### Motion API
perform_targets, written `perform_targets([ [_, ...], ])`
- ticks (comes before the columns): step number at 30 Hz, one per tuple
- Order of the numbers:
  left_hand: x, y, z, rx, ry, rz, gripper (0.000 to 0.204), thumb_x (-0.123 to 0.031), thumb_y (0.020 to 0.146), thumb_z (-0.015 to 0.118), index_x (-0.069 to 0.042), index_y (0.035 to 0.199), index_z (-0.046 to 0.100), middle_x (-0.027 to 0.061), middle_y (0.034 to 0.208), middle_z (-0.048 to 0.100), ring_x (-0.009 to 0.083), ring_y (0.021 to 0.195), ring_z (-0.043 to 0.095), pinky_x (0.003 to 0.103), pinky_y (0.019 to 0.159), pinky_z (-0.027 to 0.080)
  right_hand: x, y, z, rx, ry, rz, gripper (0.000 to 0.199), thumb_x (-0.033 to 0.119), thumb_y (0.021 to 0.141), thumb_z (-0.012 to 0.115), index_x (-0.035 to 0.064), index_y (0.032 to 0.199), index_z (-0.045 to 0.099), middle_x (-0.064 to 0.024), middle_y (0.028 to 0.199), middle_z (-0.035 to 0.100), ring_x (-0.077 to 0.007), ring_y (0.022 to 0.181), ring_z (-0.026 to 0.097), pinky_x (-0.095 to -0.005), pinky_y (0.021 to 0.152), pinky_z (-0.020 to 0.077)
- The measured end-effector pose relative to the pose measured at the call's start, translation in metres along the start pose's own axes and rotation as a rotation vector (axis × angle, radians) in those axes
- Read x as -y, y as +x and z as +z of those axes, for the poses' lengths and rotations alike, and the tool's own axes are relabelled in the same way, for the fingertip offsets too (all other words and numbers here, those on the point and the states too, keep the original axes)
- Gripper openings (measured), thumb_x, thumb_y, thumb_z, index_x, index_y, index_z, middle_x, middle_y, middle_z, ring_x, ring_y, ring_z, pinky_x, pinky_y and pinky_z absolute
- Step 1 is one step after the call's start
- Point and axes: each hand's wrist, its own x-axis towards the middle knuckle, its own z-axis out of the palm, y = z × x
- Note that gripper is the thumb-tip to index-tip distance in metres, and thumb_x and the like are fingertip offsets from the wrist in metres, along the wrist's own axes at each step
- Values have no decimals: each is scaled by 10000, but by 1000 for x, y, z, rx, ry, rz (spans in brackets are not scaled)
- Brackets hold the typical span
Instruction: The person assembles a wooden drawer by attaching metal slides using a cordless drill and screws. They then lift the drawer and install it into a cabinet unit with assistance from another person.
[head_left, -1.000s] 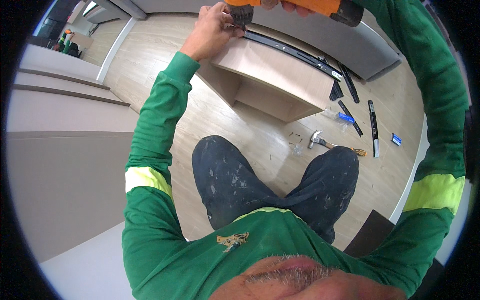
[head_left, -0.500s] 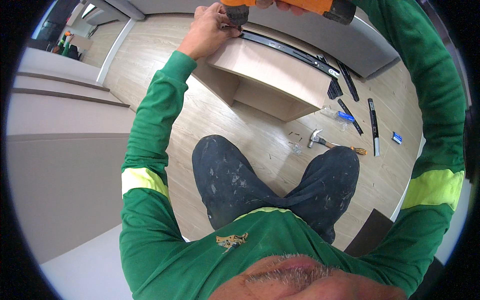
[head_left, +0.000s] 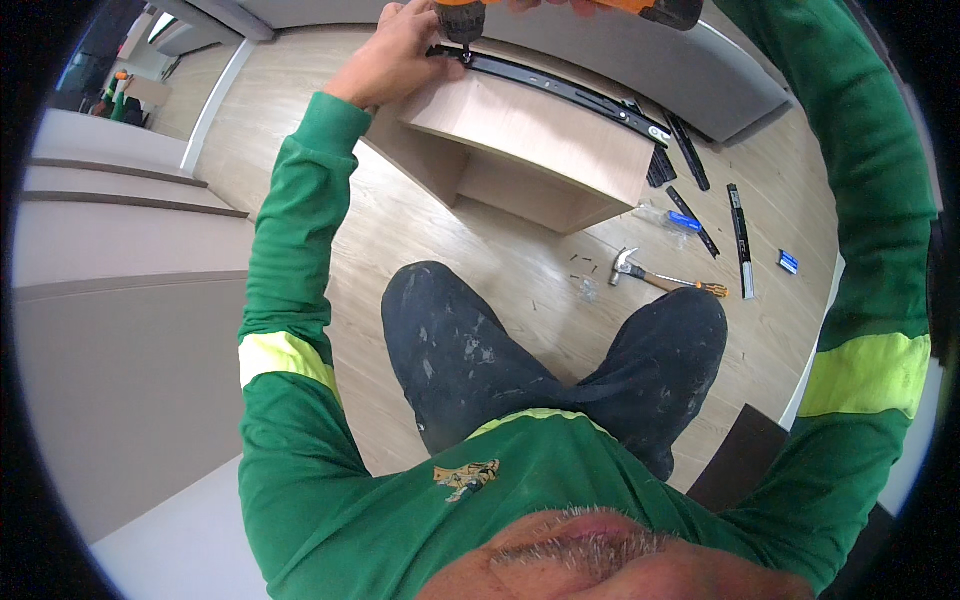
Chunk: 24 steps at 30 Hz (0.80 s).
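My left hand (head_left: 395, 55) reaches up to the near end of a black metal drawer rail (head_left: 560, 92), and its fingers grip that end against the top of a light wooden cabinet box (head_left: 530, 140). An orange power drill (head_left: 620, 8) crosses the top edge of the view with my right hand (head_left: 545, 5) closed around it; only the fingertips of that hand show. The drill's dark chuck (head_left: 462, 25) points down at the rail, right beside my left fingers. I am kneeling, and my dark trousers (head_left: 470, 350) are below the box.
A hammer (head_left: 650, 278) lies on the wood floor to the right with scattered screws (head_left: 585, 265). Spare black rails (head_left: 740, 235) and a small blue box (head_left: 788, 262) lie further right. Grey panels (head_left: 120, 350) stand on the left, and a grey board (head_left: 700, 80) is behind the box.
The drill's nose has edged slightly left toward my left fingers. Both hands stay at the end of the rail.
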Motion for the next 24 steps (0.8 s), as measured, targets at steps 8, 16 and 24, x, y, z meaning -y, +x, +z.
perform_targets([
  [8, -17, 25, -33, 44, 126, 387, 467, -145, 826, 740, -89, 1271, 612, 156, 1279, 640, 332, 1315, 504, 525, 1116, 338, -1, -19, -7, -46, -65, -110, 307, 172, 817, 699, -22, 1055, 684, -101, 789, 668, -214, 644, 682, -367, 584, 578],
  [16, 42, 38, -16, 211, 203, 183, 416, -269, 784, 786, -137, 1168, 696, 114, 1274, 608, 349, 1234, 478, 479, 1042, 407, -10, 20, 6, -85, 22, -25, 380, 252, 808, 745, 6, 1095, 707, -181, 873, 727, -230, 765, 731, -365, 653, 610],
  [24, -1, 66, -44, 467, 273, 73, 94, -262, 799, 748, -277, 857, 821, -37, 916, 746, 203, 1062, 589, 385, 927, 439, -6, -14, 62, -323, 81, 119, 248, 204, 790, 698, 17, 951, 721, -245, 908, 720, -411, 868, 714, -500, 803, 580],
])
